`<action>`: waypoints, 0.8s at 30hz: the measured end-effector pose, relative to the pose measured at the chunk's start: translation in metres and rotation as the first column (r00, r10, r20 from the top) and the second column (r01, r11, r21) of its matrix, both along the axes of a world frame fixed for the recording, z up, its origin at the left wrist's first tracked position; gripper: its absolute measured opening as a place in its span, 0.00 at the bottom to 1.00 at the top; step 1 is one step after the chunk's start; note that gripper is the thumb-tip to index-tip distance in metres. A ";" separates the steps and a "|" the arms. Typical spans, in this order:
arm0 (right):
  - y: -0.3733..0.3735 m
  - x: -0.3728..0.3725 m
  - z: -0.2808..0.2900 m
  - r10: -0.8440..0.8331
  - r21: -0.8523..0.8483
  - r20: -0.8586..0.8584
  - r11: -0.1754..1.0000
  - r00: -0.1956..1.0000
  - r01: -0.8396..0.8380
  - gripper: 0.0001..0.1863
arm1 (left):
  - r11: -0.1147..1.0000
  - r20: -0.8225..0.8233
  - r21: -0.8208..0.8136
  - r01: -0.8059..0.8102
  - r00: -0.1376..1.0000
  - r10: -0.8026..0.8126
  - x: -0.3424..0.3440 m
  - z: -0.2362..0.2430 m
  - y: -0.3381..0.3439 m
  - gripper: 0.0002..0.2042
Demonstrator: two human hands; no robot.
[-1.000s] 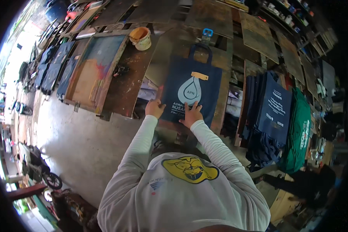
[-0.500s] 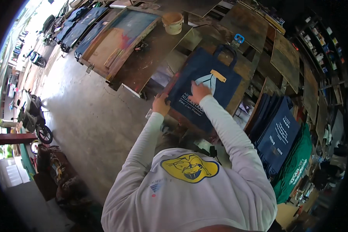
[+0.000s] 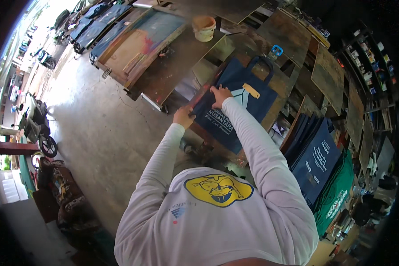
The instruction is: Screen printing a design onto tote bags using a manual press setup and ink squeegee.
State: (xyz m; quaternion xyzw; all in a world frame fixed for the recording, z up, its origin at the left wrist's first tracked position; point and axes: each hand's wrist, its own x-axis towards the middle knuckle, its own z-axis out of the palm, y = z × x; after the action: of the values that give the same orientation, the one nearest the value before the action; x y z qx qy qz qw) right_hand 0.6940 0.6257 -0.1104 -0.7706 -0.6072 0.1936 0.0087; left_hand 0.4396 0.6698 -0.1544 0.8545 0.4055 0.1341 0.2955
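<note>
A navy tote bag (image 3: 265, 98) with white lettering and a pale blue motif lies flat on a board, its handle loop pointing away from me. At the bag's near left edge, my left hand (image 3: 183, 117) is closed with its fingertips on the fabric. My right hand (image 3: 220, 96) rests on the bag's left part, fingers bent and apart, its fingertips by the left edge. A tan strip (image 3: 252, 91) with a small hole lies at the motif's upper right. My right hand and sleeve cover part of the print.
A wooden-framed screen (image 3: 139, 44) and a stained bucket (image 3: 204, 29) stand on the benches to the far left. A blue-handled tool (image 3: 277, 50) lies beyond the bag. Navy bags (image 3: 314, 162) and green bags (image 3: 337, 195) are stacked at right. Motorcycles (image 3: 34, 122) stand at left.
My right hand has moved left from the pale blue motif to the bag's left edge, uncovering more lettering. My left hand stays at the near left edge.
</note>
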 end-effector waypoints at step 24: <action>0.001 -0.023 0.007 -0.144 -0.115 -0.031 0.984 0.989 0.140 0.64 | 0.996 -0.064 0.028 0.085 0.994 -0.083 -0.007 -0.029 0.012 0.19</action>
State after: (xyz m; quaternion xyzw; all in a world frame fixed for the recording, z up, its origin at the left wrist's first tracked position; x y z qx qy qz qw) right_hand 0.6714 0.6271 -0.1032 -0.8073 -0.5386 0.2413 -0.0090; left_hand 0.4326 0.6815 -0.1836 0.8791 0.3763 0.1008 0.2748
